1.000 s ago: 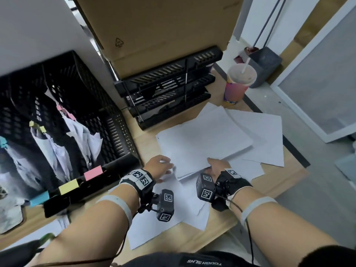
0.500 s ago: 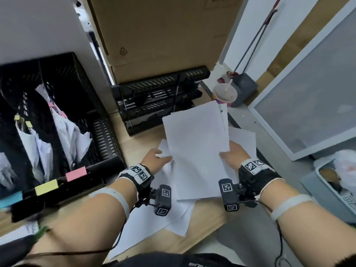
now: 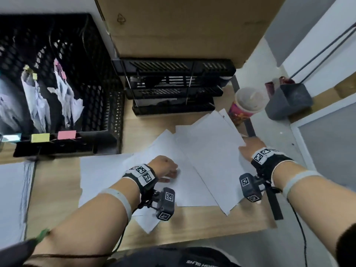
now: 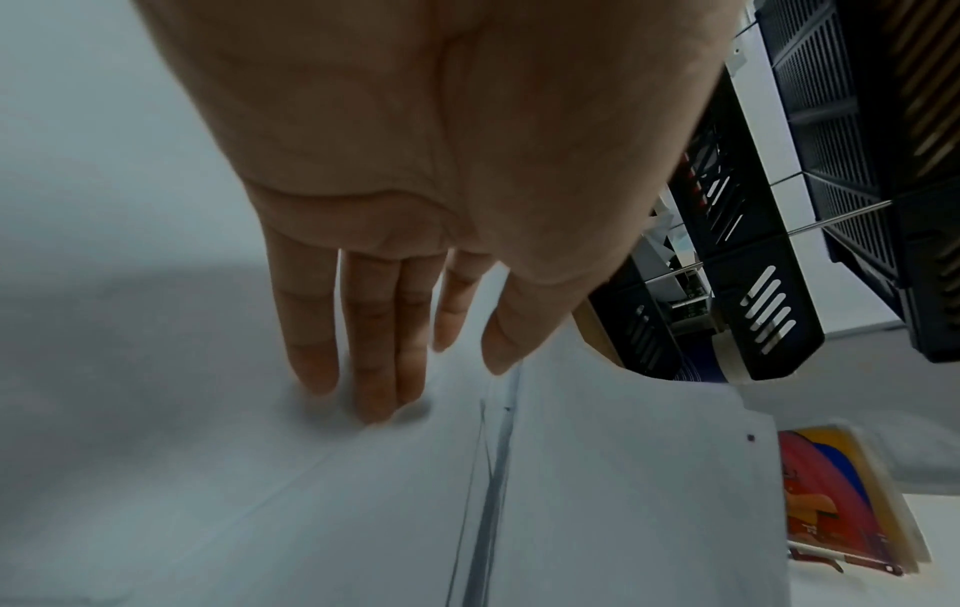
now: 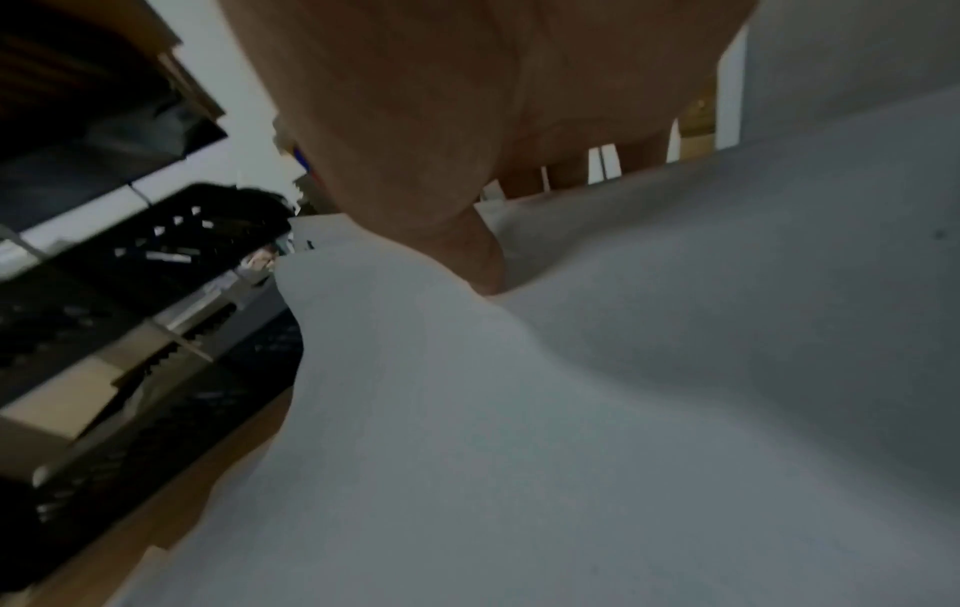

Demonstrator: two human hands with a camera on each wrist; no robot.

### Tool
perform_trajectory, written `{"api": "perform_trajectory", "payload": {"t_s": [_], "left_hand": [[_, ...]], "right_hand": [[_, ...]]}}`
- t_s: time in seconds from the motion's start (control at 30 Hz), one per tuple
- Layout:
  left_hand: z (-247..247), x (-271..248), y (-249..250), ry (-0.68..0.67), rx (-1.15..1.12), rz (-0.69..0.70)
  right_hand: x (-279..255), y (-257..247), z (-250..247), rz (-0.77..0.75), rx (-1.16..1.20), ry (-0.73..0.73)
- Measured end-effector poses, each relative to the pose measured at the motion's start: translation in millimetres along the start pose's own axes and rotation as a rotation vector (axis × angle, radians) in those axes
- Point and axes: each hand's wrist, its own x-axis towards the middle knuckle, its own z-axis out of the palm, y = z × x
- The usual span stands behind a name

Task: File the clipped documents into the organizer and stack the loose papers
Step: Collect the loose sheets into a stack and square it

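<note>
An office: desk [image 3: 107, 189], stacked letter trays [image 3: 173, 87], file organizer [image 3: 92, 93]

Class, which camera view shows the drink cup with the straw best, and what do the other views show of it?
The head view: the drink cup stands whole at the desk's far right edge, lid and straw visible, beside the loose papers. The left wrist view catches only a blurred strip of its colourful side. In the right wrist view I cannot make it out.

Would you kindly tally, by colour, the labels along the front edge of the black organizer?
Pale blue label: 1
Yellow label: 1
Pink label: 1
Total: 3
</note>
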Motion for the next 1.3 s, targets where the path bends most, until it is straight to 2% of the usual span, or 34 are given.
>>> {"api": "perform_trajectory", "payload": {"t_s": [0.1,0.3,0.47,0.57,0.73,0.83,0.93,1.0,1.07,1.17,1.3], "left_hand": [[13.5,1.9,0.2,0.069,-0.004,0.001],[28.5,8.0,-7.1,0.129,-0.008,0.0],[38.4,7.8,-5.9,0.137,0.068,0.049],[41.5,11.5,-6.6,0.162,0.104,0.081],[40.6,32.4,-27.4,0.157,-0.18,0.093],[37.3,23.7,-28.6,0.179,-0.412,0.116],[28.8,17.5,-28.2,0.248,-0.566,0.113],[21.9,15.8,-32.2,0.305,-0.56,0.066],[20.3,13.9,-35.4,0.281,-0.474,0.071],[23.6,11.3,-39.2,0.213,-0.254,0.148],[15.9,15.6,-44.4,0.216,-0.16,0.205]], "right_hand": [[26.9,7.1,11.8,-0.038,-0.082,-0.026],[13.8,2.4,9.6,-0.009,-0.222,0.03],[0.7,2.3,16.4,0.006,-0.161,0.032],[-9.1,-1.6,26.8,-0.001,-0.03,-0.009],[-19.9,-9.1,40.2,-0.075,0.278,-0.125],[-25.5,-8.7,47.0,-0.085,0.397,-0.173],[-30.3,-7.9,53.3,-0.053,0.464,-0.121],[-33.7,-10.5,58.9,-0.015,0.532,-0.048],[-38.2,-16.8,66.3,0.01,0.585,-0.033],[-45.3,-28.1,76.9,0.056,0.631,-0.054],[-53.7,-39.5,85.2,0.075,0.584,-0.01]]}}
